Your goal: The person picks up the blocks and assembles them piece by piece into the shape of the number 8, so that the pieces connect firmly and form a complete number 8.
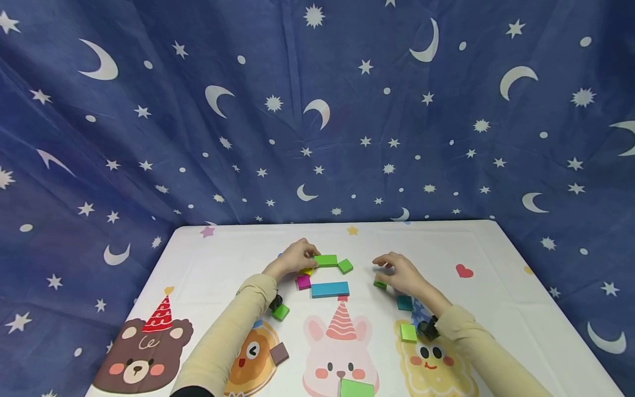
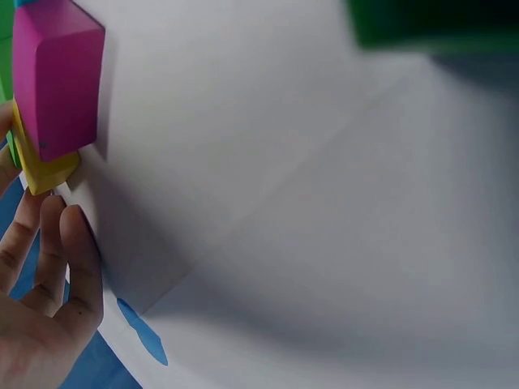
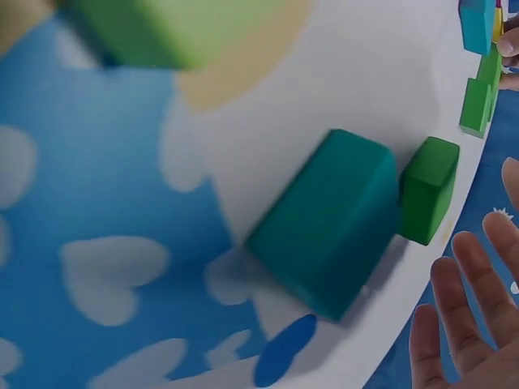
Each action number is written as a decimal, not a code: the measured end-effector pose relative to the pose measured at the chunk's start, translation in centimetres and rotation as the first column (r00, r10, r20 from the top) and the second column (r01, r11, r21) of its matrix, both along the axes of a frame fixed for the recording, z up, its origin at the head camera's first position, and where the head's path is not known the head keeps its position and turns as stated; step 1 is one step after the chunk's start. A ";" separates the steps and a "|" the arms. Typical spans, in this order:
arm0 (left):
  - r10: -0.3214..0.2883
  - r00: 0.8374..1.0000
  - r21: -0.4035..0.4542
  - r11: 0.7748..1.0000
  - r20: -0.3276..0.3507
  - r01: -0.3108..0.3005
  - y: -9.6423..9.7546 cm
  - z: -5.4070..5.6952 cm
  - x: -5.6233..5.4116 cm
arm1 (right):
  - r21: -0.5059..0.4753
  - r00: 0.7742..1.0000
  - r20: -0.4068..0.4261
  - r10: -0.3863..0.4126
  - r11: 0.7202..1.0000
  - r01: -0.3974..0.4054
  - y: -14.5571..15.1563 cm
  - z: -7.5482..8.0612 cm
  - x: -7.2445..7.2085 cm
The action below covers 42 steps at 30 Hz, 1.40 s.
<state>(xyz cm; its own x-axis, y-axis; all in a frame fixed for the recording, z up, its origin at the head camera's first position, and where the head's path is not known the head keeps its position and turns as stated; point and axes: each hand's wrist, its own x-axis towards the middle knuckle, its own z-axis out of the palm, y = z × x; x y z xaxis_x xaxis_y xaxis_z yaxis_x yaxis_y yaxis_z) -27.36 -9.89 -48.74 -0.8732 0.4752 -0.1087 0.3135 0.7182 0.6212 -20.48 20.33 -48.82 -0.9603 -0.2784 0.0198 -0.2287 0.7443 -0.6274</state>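
Behind the blue block (image 1: 329,290), your left hand (image 1: 296,258) pinches the long green block (image 1: 326,261); don't jog the yellow block (image 1: 307,271). Right of blue: right hand (image 1: 404,274), fingers loose.

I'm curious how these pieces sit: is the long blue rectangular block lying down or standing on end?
Lying down: in the head view, the blue rectangular block stretches lengthwise left to right along the white printed tablecloth.
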 end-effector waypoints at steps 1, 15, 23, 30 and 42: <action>0.001 1.000 0.001 1.000 -0.001 -0.001 0.0 0.0 0.0 | 0.004 1.000 0.004 -0.003 1.000 0.003 0.1 0.0 0.1; 0.000 1.000 -0.004 1.000 0.003 0.000 0.0 -0.1 -0.1 | 0.080 0.999 0.028 -0.040 0.996 0.038 0.7 -0.5 1.3; 0.003 1.000 0.003 1.000 0.007 -0.003 0.0 -0.1 -0.1 | 0.146 0.997 0.016 -0.070 0.987 0.067 0.5 -0.6 1.6; 0.000 1.000 0.005 1.000 0.001 0.000 0.0 -0.1 -0.1 | 0.163 0.997 0.004 -0.076 0.984 0.074 0.4 -0.6 1.8; -0.006 1.000 0.021 1.000 -0.015 0.006 -0.1 -0.5 -0.3 | 0.165 0.998 0.008 -0.064 0.984 0.062 0.1 -0.7 1.4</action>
<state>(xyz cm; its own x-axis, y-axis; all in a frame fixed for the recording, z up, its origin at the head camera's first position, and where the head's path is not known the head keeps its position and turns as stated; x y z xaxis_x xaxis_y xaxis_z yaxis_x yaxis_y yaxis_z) -27.66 -10.04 -49.20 -0.8717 0.4826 -0.0854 0.3276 0.7033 0.6309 -19.05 20.41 -49.53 -0.9758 -0.2162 -0.0339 -0.1711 0.8503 -0.4977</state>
